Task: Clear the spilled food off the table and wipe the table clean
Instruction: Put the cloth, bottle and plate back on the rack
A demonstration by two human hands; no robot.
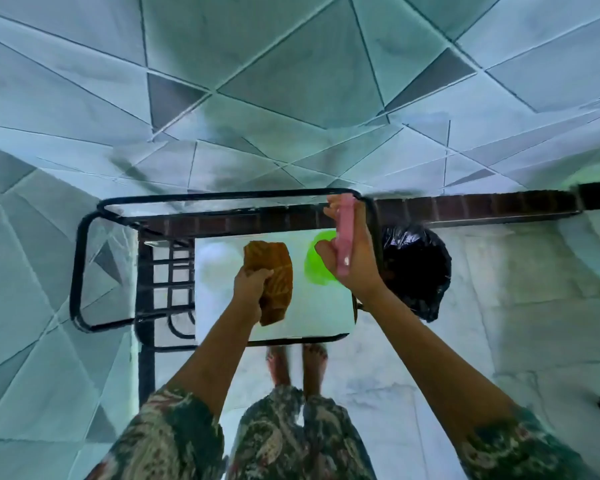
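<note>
A small white-topped table (312,317) stands right in front of me. My left hand (250,282) grips a brown patterned cloth (274,275) that hangs down onto the tabletop near its middle. My right hand (350,258) is raised above the table's right side and holds a long pink object (346,233) upright; I cannot tell what it is. A bright green round dish (317,261) sits on the table, partly hidden behind that hand. A pale whitish round shape (217,268) lies on the table's left part. No spilled food shows clearly.
A black bin bag (418,271) sits on the floor just right of the table. A black metal-framed chair (118,265) stands to the left and behind. A dark brick ledge (465,206) runs along the wall. My bare feet (297,365) are at the table's near edge.
</note>
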